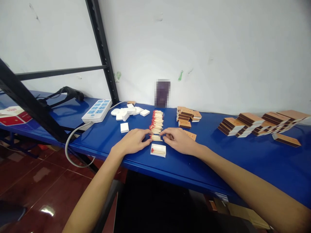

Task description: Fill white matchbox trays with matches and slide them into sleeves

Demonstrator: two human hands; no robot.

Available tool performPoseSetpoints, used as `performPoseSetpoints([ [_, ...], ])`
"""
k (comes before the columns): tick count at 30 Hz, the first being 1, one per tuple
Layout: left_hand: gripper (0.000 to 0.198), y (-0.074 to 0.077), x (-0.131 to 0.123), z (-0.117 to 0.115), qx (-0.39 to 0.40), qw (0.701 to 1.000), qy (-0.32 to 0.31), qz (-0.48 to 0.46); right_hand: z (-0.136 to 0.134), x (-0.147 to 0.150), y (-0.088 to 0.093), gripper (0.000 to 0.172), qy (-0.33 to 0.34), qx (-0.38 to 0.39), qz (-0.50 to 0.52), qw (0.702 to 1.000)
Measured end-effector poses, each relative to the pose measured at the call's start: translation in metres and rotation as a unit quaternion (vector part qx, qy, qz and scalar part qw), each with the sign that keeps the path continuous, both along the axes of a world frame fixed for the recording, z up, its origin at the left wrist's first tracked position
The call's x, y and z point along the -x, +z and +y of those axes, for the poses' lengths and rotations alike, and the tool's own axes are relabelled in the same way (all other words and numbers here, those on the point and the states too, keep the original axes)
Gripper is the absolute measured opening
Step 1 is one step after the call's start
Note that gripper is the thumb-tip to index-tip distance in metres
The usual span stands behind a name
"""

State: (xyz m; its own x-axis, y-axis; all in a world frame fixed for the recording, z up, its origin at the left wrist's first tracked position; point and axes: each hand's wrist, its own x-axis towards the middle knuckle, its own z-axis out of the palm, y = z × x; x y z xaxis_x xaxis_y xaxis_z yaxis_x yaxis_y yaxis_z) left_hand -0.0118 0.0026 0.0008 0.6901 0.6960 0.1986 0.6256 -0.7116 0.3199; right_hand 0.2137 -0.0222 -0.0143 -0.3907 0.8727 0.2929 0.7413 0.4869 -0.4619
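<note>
A small row of matches (156, 138) lies between my hands, red heads to the left. My left hand (133, 141) has its thumb and forefinger bent round the head ends. At the plain ends, the curled fingers of my right hand (178, 139) press in from the other side. Just beyond is a larger pile of matches (157, 120), also heads left. Nearer the table edge sits a white matchbox tray (162, 153) with a few matches inside. Partly behind my right hand, a brown matchbox sleeve (191, 135) lies flat.
White trays (125, 115) are heaped at the back left, with a single white tray (124, 127) in front. Brown matchboxes (185, 114) are stacked behind my right hand; more boxes (250, 119) stand farther right. A power strip (97, 110) lies left beside a black shelf post (103, 48).
</note>
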Motion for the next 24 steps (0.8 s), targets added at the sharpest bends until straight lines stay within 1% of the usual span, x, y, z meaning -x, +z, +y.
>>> performPoseSetpoints([
  [3, 0.032, -0.001, 0.002, 0.001, 0.003, 1.000, -0.004, -0.007, 0.000, -0.003, 0.000, 0.024, 0.009, 0.002, -0.018, 1.000],
  [6, 0.034, -0.005, 0.005, 0.004, -0.004, 1.000, -0.011, -0.016, 0.001, -0.003, -0.001, 0.027, 0.011, 0.000, -0.025, 1.000],
  [9, 0.034, -0.010, 0.004, 0.008, -0.031, 0.999, -0.005, -0.010, 0.001, -0.001, -0.001, 0.025, 0.010, -0.003, -0.025, 1.000],
  [12, 0.029, -0.012, 0.000, 0.009, -0.059, 0.998, 0.000, 0.003, 0.001, 0.001, -0.001, 0.024, 0.006, -0.010, -0.024, 1.000],
  [19, 0.025, -0.009, -0.004, 0.007, -0.072, 0.997, 0.008, 0.017, 0.003, 0.004, -0.005, 0.023, 0.000, -0.013, -0.020, 1.000],
  [24, 0.027, -0.008, -0.004, 0.006, -0.063, 0.998, 0.005, 0.014, 0.003, 0.002, -0.006, 0.023, 0.005, -0.013, -0.009, 1.000],
])
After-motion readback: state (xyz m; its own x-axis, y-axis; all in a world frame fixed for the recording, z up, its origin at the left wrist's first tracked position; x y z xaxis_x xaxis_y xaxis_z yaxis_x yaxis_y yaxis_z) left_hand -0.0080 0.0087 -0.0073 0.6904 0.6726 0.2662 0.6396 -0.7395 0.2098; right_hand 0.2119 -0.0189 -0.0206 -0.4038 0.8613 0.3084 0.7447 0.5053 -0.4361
